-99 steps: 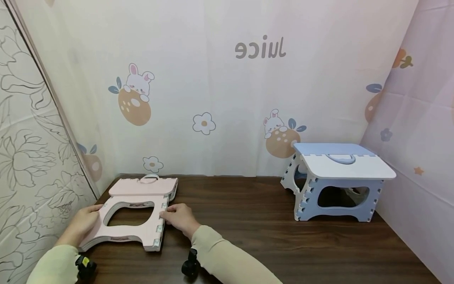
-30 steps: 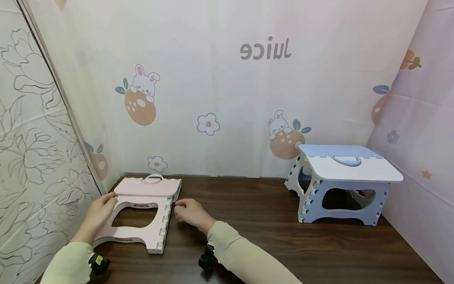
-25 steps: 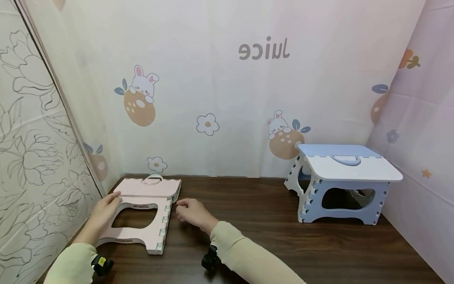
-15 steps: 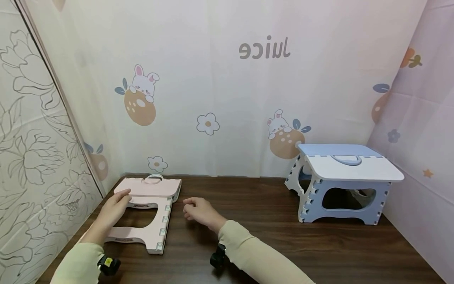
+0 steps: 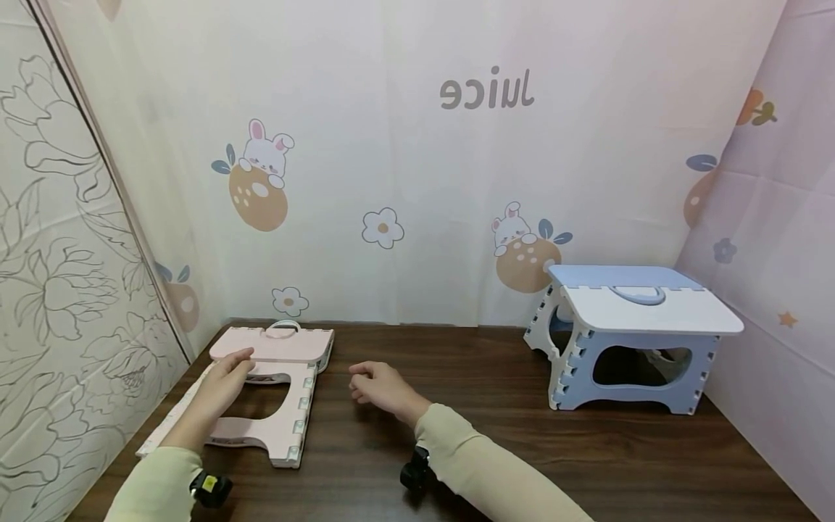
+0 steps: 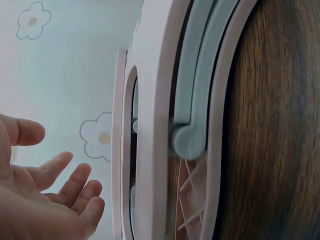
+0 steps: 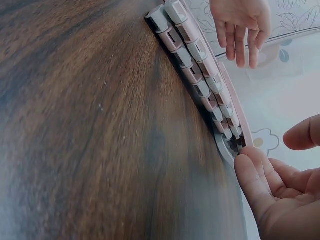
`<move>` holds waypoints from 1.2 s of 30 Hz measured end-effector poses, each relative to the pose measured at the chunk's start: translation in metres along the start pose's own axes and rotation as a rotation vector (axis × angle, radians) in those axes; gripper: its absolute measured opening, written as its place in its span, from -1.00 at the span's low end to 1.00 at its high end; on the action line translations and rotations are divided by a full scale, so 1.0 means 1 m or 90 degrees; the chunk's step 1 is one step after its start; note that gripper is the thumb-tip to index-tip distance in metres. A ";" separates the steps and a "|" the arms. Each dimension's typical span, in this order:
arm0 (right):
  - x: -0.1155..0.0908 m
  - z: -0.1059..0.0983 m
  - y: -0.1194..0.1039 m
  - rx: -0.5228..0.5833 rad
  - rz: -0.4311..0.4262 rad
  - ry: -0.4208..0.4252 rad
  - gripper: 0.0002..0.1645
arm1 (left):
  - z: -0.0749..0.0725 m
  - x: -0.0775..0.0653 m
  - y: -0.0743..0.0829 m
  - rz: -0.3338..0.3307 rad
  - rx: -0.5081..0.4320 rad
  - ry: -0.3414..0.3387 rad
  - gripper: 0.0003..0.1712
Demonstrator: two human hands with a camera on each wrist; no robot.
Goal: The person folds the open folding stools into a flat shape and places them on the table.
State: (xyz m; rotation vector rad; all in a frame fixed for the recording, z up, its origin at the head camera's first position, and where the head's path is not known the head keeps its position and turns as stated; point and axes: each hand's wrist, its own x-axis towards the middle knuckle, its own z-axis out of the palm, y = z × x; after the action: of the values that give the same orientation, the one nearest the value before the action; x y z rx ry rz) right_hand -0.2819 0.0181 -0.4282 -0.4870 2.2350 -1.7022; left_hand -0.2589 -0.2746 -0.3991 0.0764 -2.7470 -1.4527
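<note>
A pink folding step stool (image 5: 270, 344) lies folded flat at the left of the table, its small handle (image 5: 283, 330) toward the back wall. My left hand (image 5: 218, 388) hangs over the stool's left half and hides part of it. In the left wrist view the fingers (image 6: 75, 185) are loosely bent and apart from the stool's side edge. My right hand (image 5: 389, 391) is to the right of the stool, over the table, holding nothing. The right wrist view has its fingers (image 7: 252, 170) relaxed, with the stool's hinged edge (image 7: 200, 75) beyond them.
A blue and white folding stool (image 5: 652, 308) stands unfolded at the right of the dark wooden table (image 5: 470, 435). Printed curtains (image 5: 417, 159) close off the back and both sides. A small black camera sits on each wrist.
Both hands have let go of the folded pink stool. The left hand has moved right, over the stool; the right hand has drawn away to the right. The stool's pose looks unchanged over the last second.
</note>
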 end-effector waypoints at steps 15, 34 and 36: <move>-0.014 -0.022 0.004 -0.008 -0.002 -0.025 -0.52 | 0.030 -0.005 0.022 0.016 -0.073 -0.040 -0.39; -0.041 -0.067 0.010 -0.020 -0.006 -0.033 -0.51 | 0.077 -0.013 0.051 0.069 -0.150 -0.057 -0.45; -0.044 -0.070 0.011 -0.028 -0.010 -0.030 -0.51 | 0.080 -0.015 0.054 0.071 -0.156 -0.062 -0.45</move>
State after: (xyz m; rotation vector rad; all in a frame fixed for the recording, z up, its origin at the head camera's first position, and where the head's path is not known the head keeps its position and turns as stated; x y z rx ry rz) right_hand -0.2728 0.1004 -0.4194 -0.5510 2.2451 -1.6346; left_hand -0.2493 -0.1775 -0.3997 -0.1561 -2.5712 -1.7905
